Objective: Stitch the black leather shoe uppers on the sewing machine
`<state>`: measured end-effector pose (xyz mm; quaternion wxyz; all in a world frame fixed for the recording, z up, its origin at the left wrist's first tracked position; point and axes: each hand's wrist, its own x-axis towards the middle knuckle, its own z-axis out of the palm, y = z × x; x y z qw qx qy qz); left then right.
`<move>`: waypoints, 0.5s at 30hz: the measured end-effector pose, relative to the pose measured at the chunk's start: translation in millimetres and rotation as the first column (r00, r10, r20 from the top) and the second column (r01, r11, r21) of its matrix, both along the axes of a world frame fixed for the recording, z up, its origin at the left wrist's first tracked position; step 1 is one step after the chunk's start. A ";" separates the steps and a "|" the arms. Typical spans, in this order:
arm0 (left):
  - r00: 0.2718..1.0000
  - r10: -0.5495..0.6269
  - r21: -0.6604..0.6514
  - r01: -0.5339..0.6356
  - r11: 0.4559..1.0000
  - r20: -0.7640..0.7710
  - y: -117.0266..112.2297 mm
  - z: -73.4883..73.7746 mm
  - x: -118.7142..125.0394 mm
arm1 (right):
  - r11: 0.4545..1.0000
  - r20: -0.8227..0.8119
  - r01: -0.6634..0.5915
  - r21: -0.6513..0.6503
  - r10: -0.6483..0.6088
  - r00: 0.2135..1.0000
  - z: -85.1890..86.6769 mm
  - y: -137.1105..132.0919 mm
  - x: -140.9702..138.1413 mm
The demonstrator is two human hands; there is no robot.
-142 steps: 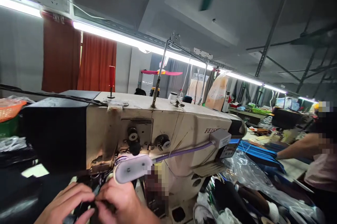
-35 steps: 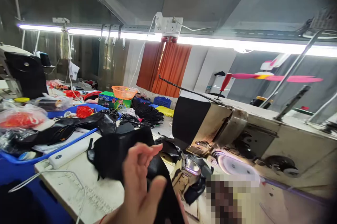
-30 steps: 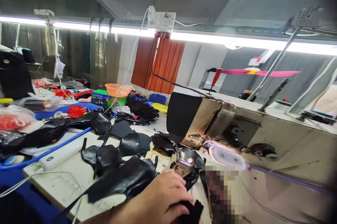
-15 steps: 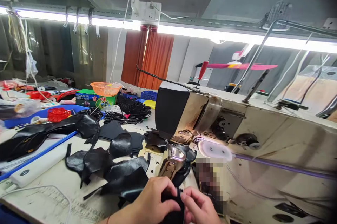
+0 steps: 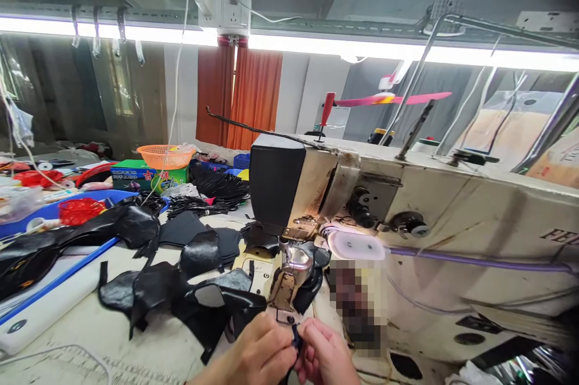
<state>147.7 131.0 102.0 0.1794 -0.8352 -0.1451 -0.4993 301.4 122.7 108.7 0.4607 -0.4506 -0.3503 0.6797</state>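
Observation:
My left hand (image 5: 260, 346) and my right hand (image 5: 326, 352) meet at the bottom of the view, fingers pinched on a small black piece of material (image 5: 296, 338). Most of that piece is hidden behind the fingers. Just beyond them is the needle area of a sewing machine (image 5: 296, 255), with its metal guard and brown, worn plate. Black leather-like pieces (image 5: 160, 285) lie joined in a chain to the left of my hands. Another black piece (image 5: 310, 291) hangs at the right side of the machine's foot.
A lit oval lamp (image 5: 355, 246) sits under the machine's arm. Flat black pieces (image 5: 183, 228) are stacked further left, near a blue tray (image 5: 102, 197). Behind stand an orange basket (image 5: 165, 157) and a green box (image 5: 126, 174). A red-handled screwdriver (image 5: 328, 108) stands upright on the machine.
My hands have drawn together, and the left fingers have curled in. Less of the black piece shows between them. The view has turned slightly right, so the surroundings sit further left.

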 end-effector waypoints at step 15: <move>0.981 0.059 -0.362 0.012 0.932 0.184 1.6 15.9 5.8 | 0.968 -0.067 -0.027 0.250 0.045 0.997 -14.3 2.8 8.2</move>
